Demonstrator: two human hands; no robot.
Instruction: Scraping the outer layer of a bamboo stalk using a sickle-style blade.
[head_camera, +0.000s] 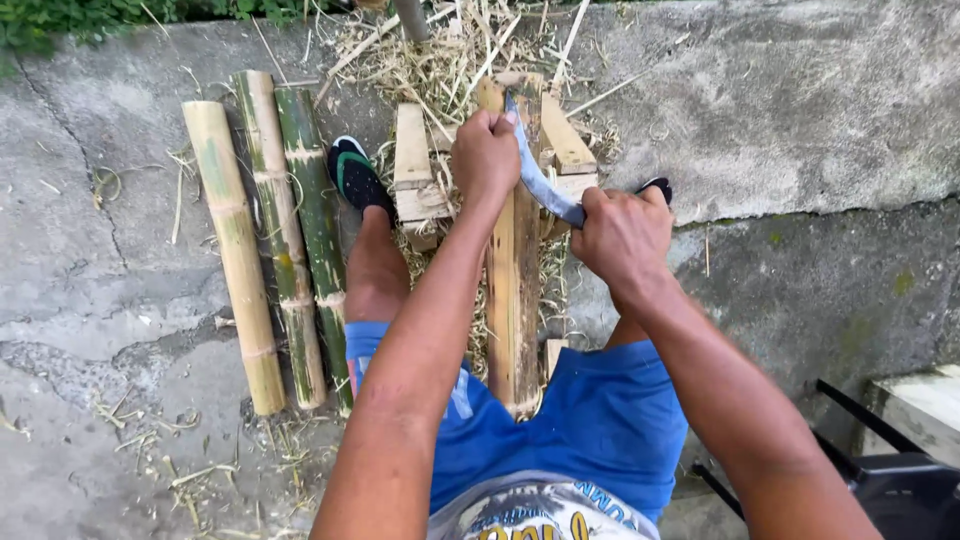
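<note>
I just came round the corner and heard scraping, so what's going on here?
A seated person is working a curved blade over a split length of bamboo that runs between their knees and leans on a small wooden stand. The left hand grips the blade's far end near the top of the bamboo, and the right hand holds the handle. Three uncut bamboo poles lie side by side on the concrete to the left, and shavings are scattered around the stand.
</note>
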